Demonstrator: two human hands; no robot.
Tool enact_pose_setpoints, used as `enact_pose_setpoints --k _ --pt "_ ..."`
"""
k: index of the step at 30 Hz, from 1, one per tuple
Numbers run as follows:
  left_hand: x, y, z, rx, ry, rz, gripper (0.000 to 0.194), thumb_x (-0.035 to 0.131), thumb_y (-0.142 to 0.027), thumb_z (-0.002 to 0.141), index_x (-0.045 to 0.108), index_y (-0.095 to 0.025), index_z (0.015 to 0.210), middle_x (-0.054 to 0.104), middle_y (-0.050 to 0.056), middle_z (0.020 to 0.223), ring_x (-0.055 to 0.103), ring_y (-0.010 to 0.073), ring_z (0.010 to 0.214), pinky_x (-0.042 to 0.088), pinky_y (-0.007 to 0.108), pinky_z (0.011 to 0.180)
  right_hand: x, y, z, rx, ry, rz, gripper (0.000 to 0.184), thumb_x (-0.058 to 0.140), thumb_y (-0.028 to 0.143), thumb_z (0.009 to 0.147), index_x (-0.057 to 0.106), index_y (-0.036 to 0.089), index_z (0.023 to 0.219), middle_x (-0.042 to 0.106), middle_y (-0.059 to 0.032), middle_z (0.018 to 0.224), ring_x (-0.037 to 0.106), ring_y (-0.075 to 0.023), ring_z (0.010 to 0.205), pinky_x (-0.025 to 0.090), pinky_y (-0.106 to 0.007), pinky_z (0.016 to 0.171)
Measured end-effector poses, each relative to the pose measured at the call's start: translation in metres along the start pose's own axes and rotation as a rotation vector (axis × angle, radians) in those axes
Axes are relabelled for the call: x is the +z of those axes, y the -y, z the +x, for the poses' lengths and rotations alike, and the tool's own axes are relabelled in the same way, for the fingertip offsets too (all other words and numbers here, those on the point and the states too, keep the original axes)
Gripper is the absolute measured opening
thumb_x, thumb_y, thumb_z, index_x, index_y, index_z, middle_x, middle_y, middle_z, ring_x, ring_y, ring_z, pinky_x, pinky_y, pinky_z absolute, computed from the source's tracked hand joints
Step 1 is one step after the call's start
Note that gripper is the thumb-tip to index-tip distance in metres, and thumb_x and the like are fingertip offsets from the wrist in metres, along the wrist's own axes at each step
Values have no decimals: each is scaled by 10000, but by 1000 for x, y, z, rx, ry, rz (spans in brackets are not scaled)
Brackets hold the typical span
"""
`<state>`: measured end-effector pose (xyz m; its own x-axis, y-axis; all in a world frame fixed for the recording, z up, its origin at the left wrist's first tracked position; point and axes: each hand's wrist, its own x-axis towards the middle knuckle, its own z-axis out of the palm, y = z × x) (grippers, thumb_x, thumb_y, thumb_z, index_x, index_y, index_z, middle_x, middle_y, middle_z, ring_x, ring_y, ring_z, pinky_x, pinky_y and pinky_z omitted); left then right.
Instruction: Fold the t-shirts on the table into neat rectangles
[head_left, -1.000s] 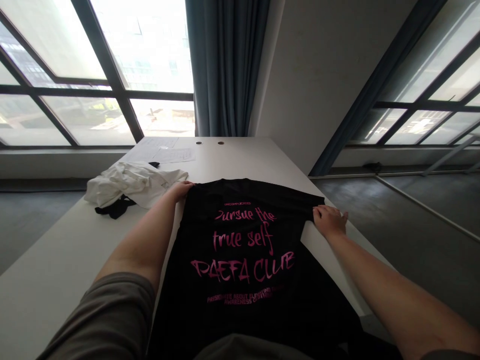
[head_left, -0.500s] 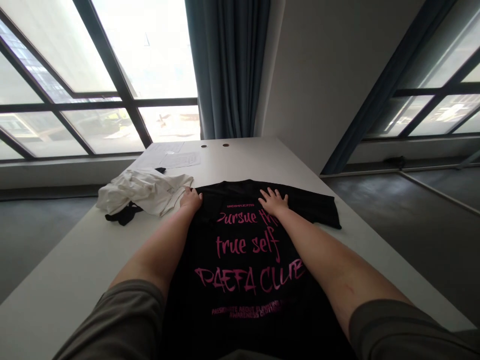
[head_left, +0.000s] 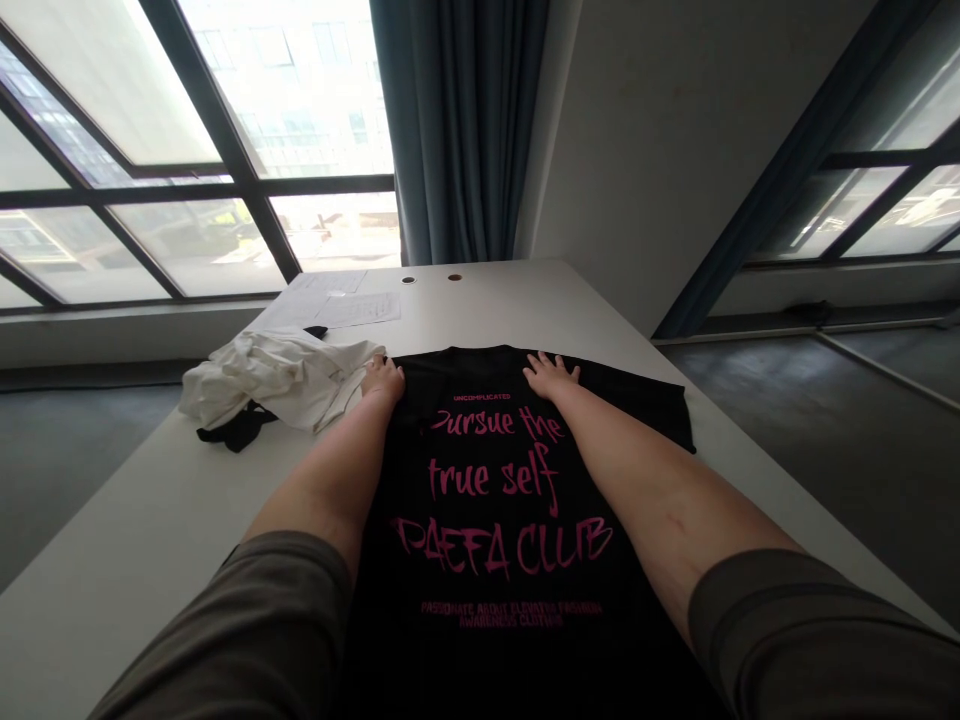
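A black T-shirt (head_left: 487, 600) with pink lettering lies flat on the white table (head_left: 150, 520), its printed side up and its far hem toward the window. My left hand (head_left: 382, 380) rests on the shirt's far left corner, fingers curled down onto the cloth. My right hand (head_left: 553, 375) lies flat on the shirt's far edge, right of the middle, with fingers spread. The shirt's right sleeve (head_left: 660, 415) sticks out toward the table's right edge.
A crumpled white garment (head_left: 277, 375) with a black piece (head_left: 236, 430) under it lies left of the shirt. Paper sheets (head_left: 337, 305) and two round cable holes (head_left: 431, 279) sit at the table's far end. Windows and a blue curtain (head_left: 457, 130) stand behind.
My right hand left the shirt's right sleeve and moved left onto the far edge near the middle. My left hand stayed at the far left corner. The shirt lies flatter.
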<state>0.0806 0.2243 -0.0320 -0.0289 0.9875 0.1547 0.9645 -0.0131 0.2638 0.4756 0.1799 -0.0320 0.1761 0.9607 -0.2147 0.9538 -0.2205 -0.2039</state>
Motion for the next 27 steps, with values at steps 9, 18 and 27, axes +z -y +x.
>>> enact_pose_setpoints --k 9,18,27 --pt "1 -2 21 -21 1 92 550 344 -382 1014 597 -98 1413 416 228 1590 386 413 1428 320 547 1145 -5 6 33 14 -19 -7 682 160 583 1046 139 318 1674 11 0 1756 -9 -423 1578 -25 -773 1175" --pt "16 -82 0 265 197 187 728 235 -549 1030 375 -117 1599 266 154 1704 255 332 1549 154 489 1259 -5 10 32 35 -57 -51 686 119 610 1026 135 370 1668 16 26 1756 6 -374 1592 22 -727 1212" --pt "34 -108 33 167 326 99 889 221 -708 971 180 -164 1673 62 94 1747 26 371 1602 81 613 1264 -3 9 31 28 -84 -56 682 128 615 1030 156 367 1665 37 23 1755 25 -375 1592 47 -731 1210"
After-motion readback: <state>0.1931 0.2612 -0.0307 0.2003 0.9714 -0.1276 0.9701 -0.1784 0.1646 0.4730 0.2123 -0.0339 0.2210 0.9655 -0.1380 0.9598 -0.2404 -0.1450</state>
